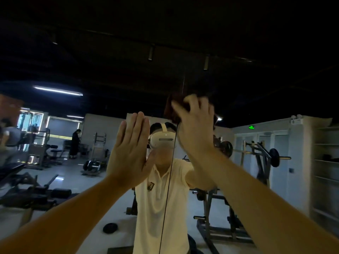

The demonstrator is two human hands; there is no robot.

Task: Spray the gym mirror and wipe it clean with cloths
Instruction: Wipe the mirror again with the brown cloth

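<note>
The gym mirror (256,99) fills the whole view, with a thin vertical seam running down its middle. My left hand (128,153) is flat with straight fingers, its palm pressed on the glass left of the seam. My right hand (194,125) is raised higher and grips a dark reddish-brown cloth (172,109) against the glass near the seam; the hand is blurred. The cloth is mostly hidden behind my fingers. No spray bottle is in view.
The glass reflects a person in a white headset and cream shirt (161,198), weight benches (36,195) at left, a barbell rack (256,158) at right, a weight plate (110,227) on the floor and two people at far left.
</note>
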